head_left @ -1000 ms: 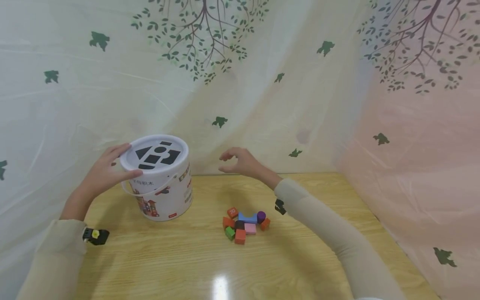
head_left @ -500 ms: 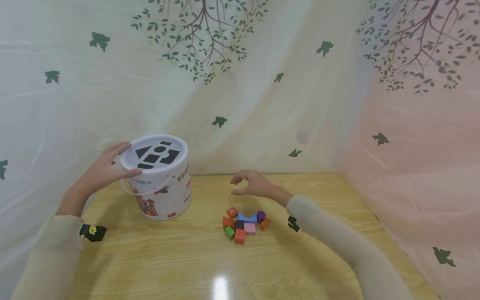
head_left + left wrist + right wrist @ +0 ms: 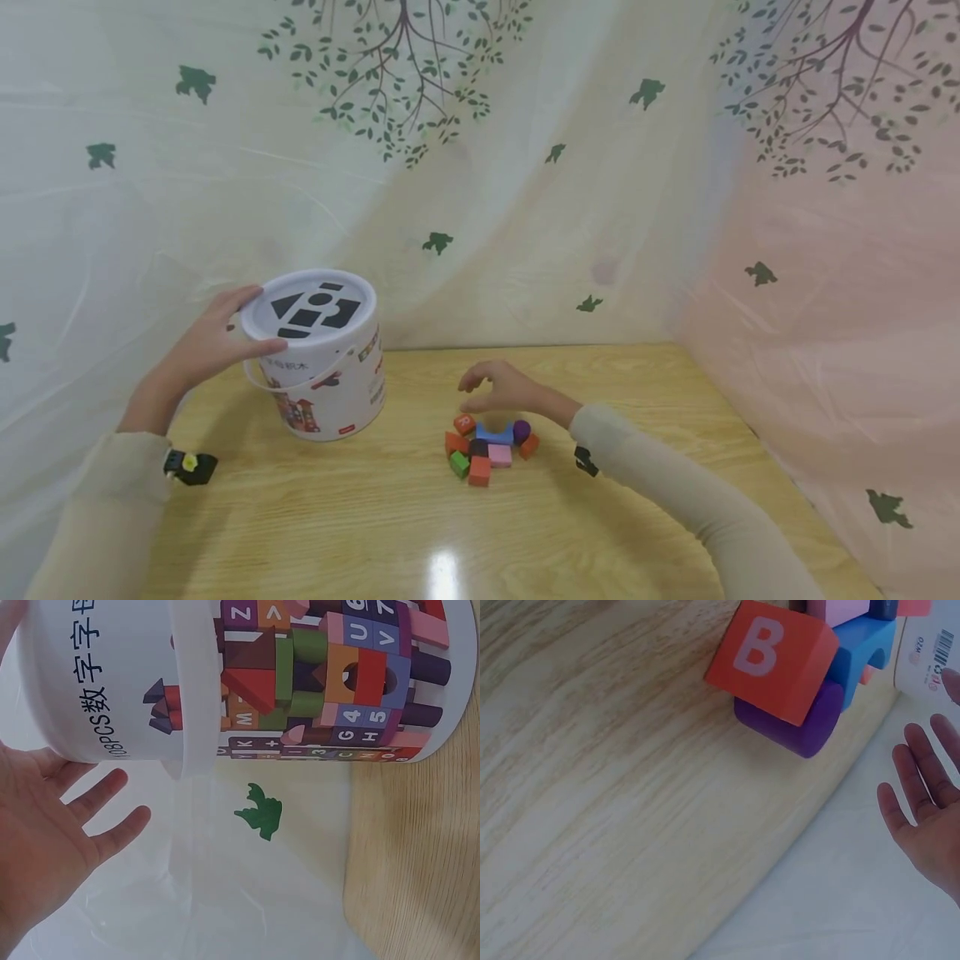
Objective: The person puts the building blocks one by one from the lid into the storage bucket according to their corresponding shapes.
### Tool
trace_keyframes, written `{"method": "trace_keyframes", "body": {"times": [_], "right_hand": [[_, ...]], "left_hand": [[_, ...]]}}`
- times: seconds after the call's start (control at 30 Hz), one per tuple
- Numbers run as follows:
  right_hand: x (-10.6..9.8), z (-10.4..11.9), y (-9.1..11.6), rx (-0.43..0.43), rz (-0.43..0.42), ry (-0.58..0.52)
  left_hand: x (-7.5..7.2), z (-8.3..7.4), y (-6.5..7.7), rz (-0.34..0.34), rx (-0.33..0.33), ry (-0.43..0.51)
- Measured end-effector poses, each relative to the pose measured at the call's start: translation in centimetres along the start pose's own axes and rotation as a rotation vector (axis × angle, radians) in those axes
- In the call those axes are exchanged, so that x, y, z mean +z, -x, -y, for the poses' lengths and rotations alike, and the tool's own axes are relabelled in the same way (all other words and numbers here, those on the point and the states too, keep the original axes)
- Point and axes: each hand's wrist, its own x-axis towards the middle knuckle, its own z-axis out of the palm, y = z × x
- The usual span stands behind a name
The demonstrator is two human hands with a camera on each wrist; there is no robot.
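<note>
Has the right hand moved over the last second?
Yes: down. In the head view the right hand showed mostly above the table's back edge; now it appears below that edge, nearer the blue arch block.

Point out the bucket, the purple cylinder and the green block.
Bucket (image 3: 332,405), head view: lower front wall.
Purple cylinder (image 3: 784,734), right wrist view: curved side.
Green block (image 3: 460,465), head view: middle of its visible surface.

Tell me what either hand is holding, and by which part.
Left hand: the white bucket, by the rim of its lid. Right hand: nothing.
</note>
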Motion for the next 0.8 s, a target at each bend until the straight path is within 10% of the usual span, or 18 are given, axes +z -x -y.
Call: {"method": "trace_keyframes", "body": {"times": [0.8], "right_hand": [[2.1,0.2,-0.5,0.075,0.153,0.188]], "left_hand": [[0.9,0.0,-0.4,-0.042,0.041,0.029]]}}
